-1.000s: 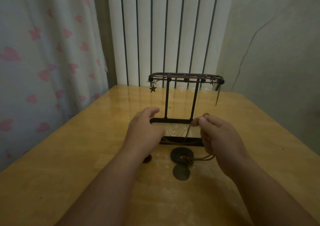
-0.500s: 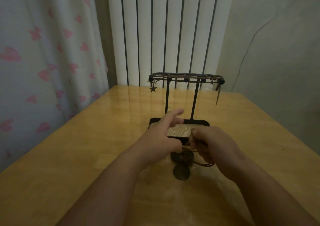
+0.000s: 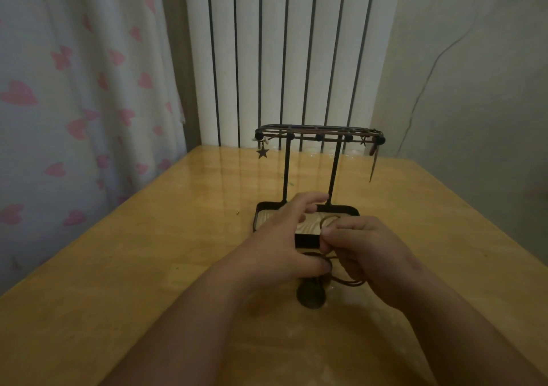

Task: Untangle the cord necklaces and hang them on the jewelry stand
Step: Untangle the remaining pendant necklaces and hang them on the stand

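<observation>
Cord necklaces (image 3: pixel 350 282): still a tangle, lying on the table (image 3: pixel 148 252) just in front of the jewelry stand (image 3: pixel 286 172). A dark round pendant (image 3: pixel 310 296) rests flat below the knot. One loop (image 3: pixel 328 216) of cord arches up over the stand's tray (image 3: pixel 258 216).

Right hand (image 3: pixel 364 252): fingers curled and pinched on the cord at the knot. Left hand (image 3: pixel 284 237): forefinger stretched toward the stand's right post, thumb down against the cord by the pendant. Cannot tell whether it pinches or only touches.

Change over the last second: the right hand held a strand raised near the post, with the left hand well apart from it. Both are now lower and close together over the knot. The pendant has not shifted.

Reading: lifting alone did not free a strand, so the work has gone back to picking the knot open. Nothing from this tangle is hung yet.

Top bar (image 3: pixel 318 133) already carries cords and a star charm (image 3: pixel 262 152). Behind are a radiator (image 3: pixel 281 59) and a curtain (image 3: pixel 74 89).
</observation>
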The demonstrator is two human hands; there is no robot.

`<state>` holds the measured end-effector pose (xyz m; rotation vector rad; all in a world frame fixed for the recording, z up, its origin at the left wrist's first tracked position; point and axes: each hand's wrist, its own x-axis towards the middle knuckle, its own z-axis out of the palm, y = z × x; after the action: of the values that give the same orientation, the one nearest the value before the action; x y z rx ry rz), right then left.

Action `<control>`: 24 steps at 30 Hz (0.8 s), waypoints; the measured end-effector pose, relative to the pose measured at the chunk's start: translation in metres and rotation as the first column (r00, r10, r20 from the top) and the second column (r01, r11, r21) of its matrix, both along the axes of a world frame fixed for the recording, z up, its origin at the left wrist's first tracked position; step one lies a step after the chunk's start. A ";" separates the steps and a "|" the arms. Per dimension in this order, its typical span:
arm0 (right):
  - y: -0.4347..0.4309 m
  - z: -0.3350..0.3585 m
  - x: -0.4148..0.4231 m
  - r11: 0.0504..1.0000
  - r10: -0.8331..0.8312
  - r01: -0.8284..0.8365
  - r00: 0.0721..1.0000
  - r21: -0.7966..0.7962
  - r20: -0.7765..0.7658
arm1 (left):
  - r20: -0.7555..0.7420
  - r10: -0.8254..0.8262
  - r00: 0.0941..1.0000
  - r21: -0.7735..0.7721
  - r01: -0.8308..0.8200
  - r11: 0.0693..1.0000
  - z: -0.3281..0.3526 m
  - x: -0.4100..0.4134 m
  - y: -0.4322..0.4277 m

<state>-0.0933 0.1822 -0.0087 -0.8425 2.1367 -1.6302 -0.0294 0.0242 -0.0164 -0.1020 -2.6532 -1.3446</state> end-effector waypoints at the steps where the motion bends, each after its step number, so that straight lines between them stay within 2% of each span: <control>1: 0.000 0.000 0.000 1.000 0.001 -0.001 1.000 -0.004 0.008 | -0.019 -0.010 1.000 -0.006 0.009 1.000 0.001 0.000 0.000; 6: 0.000 0.000 0.001 0.999 0.014 -0.012 0.998 -0.030 0.057 | -0.122 -0.032 0.992 -0.058 0.026 0.998 0.000 0.000 0.003; 9: 0.000 0.000 0.001 0.999 0.013 -0.009 0.995 -0.040 0.103 | -0.207 0.101 0.973 -0.077 -0.119 0.990 -0.001 -0.002 0.001; 11: -0.001 0.001 -0.001 0.997 -0.019 0.030 0.988 -0.073 0.155 | -0.204 0.177 0.963 -0.086 -0.198 0.977 0.001 -0.002 0.001; 13: -0.002 0.002 -0.003 0.988 -0.073 0.100 0.973 -0.117 0.218 | -0.151 0.221 0.963 0.017 -0.221 0.975 0.005 -0.001 0.003; 15: -0.001 0.002 -0.005 0.971 -0.133 0.174 0.963 -0.164 0.232 | -0.094 0.280 0.955 0.231 -0.253 0.940 0.009 0.000 0.003; 20: 0.005 0.004 -0.008 0.968 -0.213 0.227 0.969 -0.107 0.122 | -0.059 0.442 0.895 0.580 -0.330 0.745 0.013 -0.001 -0.007; 22: 0.004 0.003 -0.008 0.965 -0.253 0.257 0.965 -0.056 0.068 | -0.055 0.456 0.888 0.652 -0.314 0.690 0.015 -0.001 -0.009; 24: 0.001 0.000 -0.009 0.944 -0.328 0.329 0.943 0.020 -0.056 | -0.055 0.451 0.891 0.675 -0.299 0.675 0.015 0.000 -0.010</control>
<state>-0.1027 0.1829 -0.0090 -0.5446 2.4362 -1.7406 -0.0294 0.0140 -0.0012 0.3537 -1.7434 -1.8697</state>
